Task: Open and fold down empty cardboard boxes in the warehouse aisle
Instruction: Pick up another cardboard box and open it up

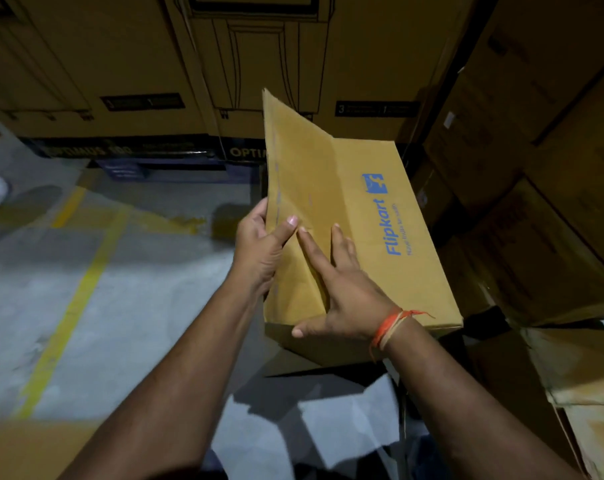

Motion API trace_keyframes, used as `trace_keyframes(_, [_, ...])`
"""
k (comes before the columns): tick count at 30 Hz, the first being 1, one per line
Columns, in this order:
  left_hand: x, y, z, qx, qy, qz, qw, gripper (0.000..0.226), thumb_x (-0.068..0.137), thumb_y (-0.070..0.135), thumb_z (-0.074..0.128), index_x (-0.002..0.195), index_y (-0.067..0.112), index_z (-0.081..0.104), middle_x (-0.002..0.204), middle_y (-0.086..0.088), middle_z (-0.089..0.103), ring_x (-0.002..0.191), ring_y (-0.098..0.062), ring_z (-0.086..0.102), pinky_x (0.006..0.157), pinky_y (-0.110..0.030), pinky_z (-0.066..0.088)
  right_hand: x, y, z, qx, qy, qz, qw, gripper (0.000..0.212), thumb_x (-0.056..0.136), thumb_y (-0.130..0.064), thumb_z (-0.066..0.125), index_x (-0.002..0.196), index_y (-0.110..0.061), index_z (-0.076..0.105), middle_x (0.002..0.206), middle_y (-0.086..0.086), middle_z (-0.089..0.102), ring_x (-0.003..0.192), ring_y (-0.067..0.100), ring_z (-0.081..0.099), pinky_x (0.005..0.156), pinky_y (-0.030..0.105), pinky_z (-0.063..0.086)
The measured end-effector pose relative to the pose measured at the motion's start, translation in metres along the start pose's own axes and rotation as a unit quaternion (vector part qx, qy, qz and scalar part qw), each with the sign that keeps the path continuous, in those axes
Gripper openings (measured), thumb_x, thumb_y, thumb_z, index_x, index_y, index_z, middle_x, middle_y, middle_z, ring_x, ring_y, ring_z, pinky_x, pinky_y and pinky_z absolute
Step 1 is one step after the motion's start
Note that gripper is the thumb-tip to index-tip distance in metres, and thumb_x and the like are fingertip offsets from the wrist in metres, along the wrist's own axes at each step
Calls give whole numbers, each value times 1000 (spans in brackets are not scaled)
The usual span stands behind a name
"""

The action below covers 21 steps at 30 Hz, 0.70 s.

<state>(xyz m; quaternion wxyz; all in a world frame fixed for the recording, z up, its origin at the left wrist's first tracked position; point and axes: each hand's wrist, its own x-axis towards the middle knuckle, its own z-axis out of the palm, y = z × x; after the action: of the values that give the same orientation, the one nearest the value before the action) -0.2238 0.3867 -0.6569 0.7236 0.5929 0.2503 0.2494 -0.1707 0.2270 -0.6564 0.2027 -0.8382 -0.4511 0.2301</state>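
A tan cardboard box [390, 271] with blue Flipkart print is held in front of me above the floor. Its left flap [293, 161] stands up and bends toward the left. My left hand [262, 247] grips that flap's outer edge, thumb on the inner face. My right hand [345, 299], with an orange thread on the wrist, lies flat with fingers spread on the box's top panel next to the flap's crease, thumb hooked over the near edge.
Large printed cartons [155, 64] are stacked along the far side. More brown cartons [535, 202] pile up at the right. Flattened cardboard [587, 393] lies at the lower right. The grey floor [137, 289] has yellow lines [68, 306].
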Motion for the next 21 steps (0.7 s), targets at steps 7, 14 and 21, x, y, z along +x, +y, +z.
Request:
trace_keyframes(7, [-23,81,-18,11,-19,120,992,39,93,-4,66,131,1,62,118,-17,73,112,-34,70,96,-45,57,-10,-52,-11,92,127,-110,982,138,60,-55,91,150,-60,-13,162,1,-34,150,24,-29,117,66,21])
trace_keyframes(14, [-23,67,9,60,-73,94,991,45,94,-4,65,137,7,60,123,-5,73,115,-18,69,96,-32,55,-16,-21,-3,125,152,-69,978,135,61,-56,88,154,-53,-10,167,3,-18,152,21,-23,124,49,18])
trace_keyframes(21, [-7,-54,59,167,-82,-41,982,73,100,8,55,154,51,29,140,17,59,124,-4,59,107,-39,50,-13,53,25,89,-1,126,988,135,71,-41,87,153,-48,-20,167,17,-11,155,31,-2,121,34,20])
